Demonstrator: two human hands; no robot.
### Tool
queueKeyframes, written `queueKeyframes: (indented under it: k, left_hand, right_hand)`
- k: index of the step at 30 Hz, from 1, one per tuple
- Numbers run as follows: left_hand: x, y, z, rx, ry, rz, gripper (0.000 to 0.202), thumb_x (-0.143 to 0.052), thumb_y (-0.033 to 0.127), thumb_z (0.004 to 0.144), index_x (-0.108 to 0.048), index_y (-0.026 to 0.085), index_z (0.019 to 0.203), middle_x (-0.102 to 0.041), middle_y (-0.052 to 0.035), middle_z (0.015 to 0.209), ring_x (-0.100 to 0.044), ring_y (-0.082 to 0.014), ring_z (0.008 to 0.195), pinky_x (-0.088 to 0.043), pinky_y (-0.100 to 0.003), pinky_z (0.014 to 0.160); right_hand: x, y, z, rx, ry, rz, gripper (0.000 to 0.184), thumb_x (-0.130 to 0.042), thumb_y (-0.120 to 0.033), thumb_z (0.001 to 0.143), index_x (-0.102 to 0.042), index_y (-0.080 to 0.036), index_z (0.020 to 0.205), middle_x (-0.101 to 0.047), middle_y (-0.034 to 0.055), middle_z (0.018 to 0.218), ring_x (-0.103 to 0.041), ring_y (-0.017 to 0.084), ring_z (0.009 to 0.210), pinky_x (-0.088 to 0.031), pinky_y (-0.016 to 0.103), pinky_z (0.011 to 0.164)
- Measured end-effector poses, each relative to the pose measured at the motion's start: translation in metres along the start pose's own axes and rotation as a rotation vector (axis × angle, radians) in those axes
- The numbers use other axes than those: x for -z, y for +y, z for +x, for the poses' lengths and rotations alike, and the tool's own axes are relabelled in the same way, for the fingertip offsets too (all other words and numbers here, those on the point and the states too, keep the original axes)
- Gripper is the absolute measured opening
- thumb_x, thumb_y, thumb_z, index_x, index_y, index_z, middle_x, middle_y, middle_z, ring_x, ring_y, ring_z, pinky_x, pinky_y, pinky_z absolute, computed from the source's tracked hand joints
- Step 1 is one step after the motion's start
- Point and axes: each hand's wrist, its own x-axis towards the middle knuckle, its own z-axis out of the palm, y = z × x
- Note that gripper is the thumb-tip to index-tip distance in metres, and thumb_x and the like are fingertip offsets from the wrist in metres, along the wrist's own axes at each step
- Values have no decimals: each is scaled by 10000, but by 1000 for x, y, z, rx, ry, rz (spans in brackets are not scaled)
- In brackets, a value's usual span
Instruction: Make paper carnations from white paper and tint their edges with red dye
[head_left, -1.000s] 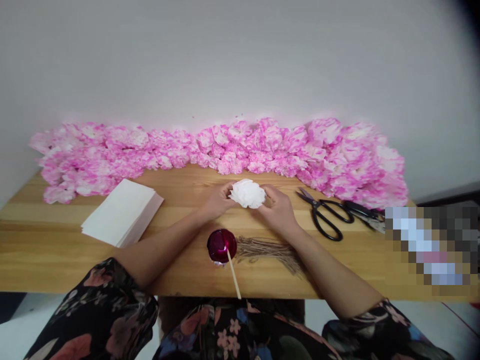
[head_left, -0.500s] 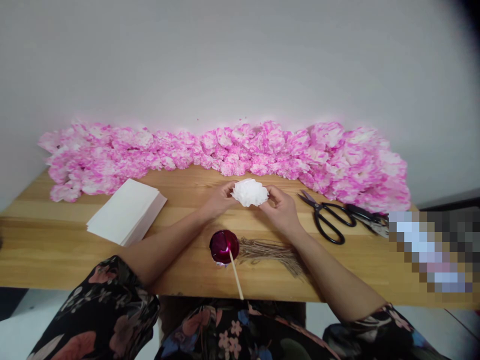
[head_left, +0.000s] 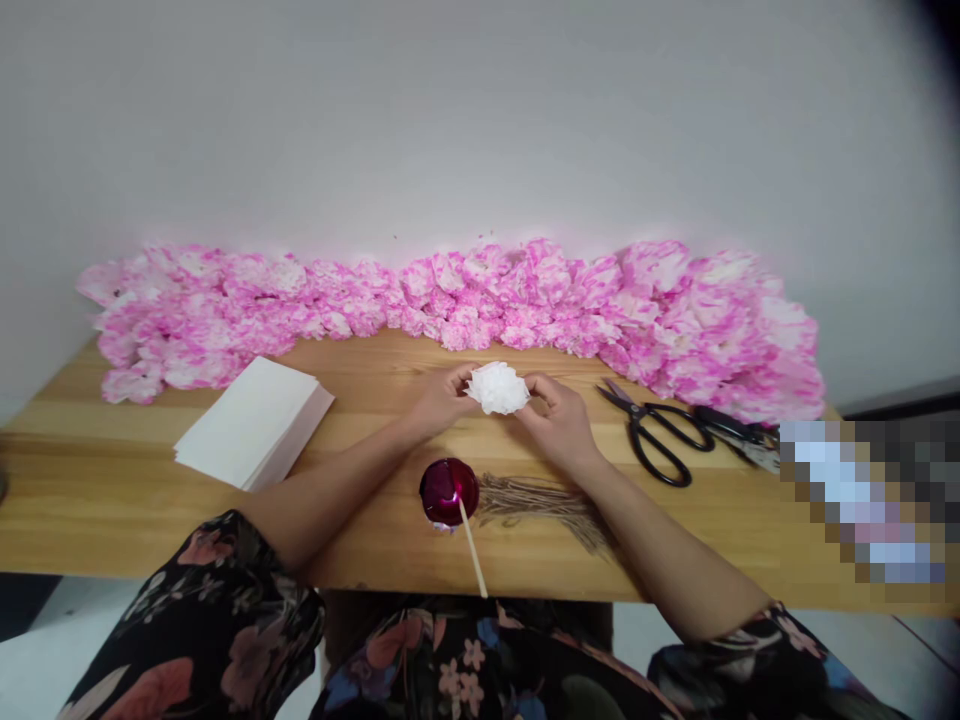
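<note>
A white tissue-paper flower (head_left: 497, 388) sits between my two hands just above the wooden table (head_left: 112, 500). My left hand (head_left: 442, 398) pinches its left side with curled fingers. My right hand (head_left: 557, 420) grips its right side, fingers bent round the petals. Close in front of my wrists stands a small cup of dark pink dye (head_left: 448, 491) with a wooden stick (head_left: 472, 550) leaning in it. A bundle of brown twine pieces (head_left: 544, 502) lies beside the cup, under my right forearm.
A long heap of pink-and-white paper flowers (head_left: 480, 300) lines the wall at the table's back. A stack of white tissue sheets (head_left: 255, 423) lies at the left. Black scissors (head_left: 656, 432) rest at the right, with a second dark pair (head_left: 731, 427) beyond them.
Both hands have kept working the white flower in place; it looks slightly more bunched and compact. The view shifted a little.
</note>
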Motion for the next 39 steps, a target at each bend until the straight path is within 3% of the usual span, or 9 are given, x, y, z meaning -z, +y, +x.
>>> queueKeyframes:
  k: [5,12,20,24,29,32,39]
  left_hand:
    - [1,0,2,-21,42,-17,496,-890,348,562,-692,145,968,-749,-74,1012,-671,-204,938,-508,-318,884]
    - [10,-7,7,-30,134,-132,490,-882,278,564,-685,144,992,-745,-67,1017,-674,-190,931,-505,-316,897]
    - [14,-4,14,55,150,-308,467,-886,235,516,-690,160,933,-730,-53,922,-657,-154,773,-530,-293,742]
    - [16,-4,15,73,106,-344,509,-899,245,483,-690,144,937,-724,-69,926,-658,-165,785,-531,-310,754]
    - [19,-9,17,50,91,-410,477,-890,187,513,-686,159,944,-723,-79,983,-655,-186,866,-511,-328,797]
    - [20,-12,18,32,79,-442,434,-888,199,538,-684,148,917,-719,-80,950,-660,-181,864,-503,-317,789]
    - [22,-13,17,-26,36,-447,408,-875,181,577,-701,137,943,-711,-69,907,-661,-173,864,-503,-311,814]
  right_hand:
    - [0,2,3,9,-11,34,97,-619,-286,780,-669,-211,815,-724,15,809,-638,189,755,-488,308,727]
    - [9,7,6,-42,31,63,279,-609,-326,841,-721,-206,1067,-773,52,973,-693,203,845,-530,354,809]
    - [14,17,11,-95,85,21,291,-603,-379,855,-726,-191,1041,-765,56,929,-663,187,755,-515,328,695]
    - [18,20,13,-85,68,-59,303,-587,-385,868,-725,-181,1044,-757,57,891,-651,188,734,-490,327,681]
    - [26,19,17,-22,-92,-110,290,-590,-364,875,-738,-201,1064,-769,59,962,-666,196,782,-494,335,711]
    - [39,5,19,19,-183,-96,266,-594,-388,879,-739,-220,1025,-768,54,1025,-683,207,860,-506,339,747]
    - [74,-36,2,190,-558,-481,153,-604,-314,861,-736,-251,818,-749,8,809,-645,189,716,-393,292,631]
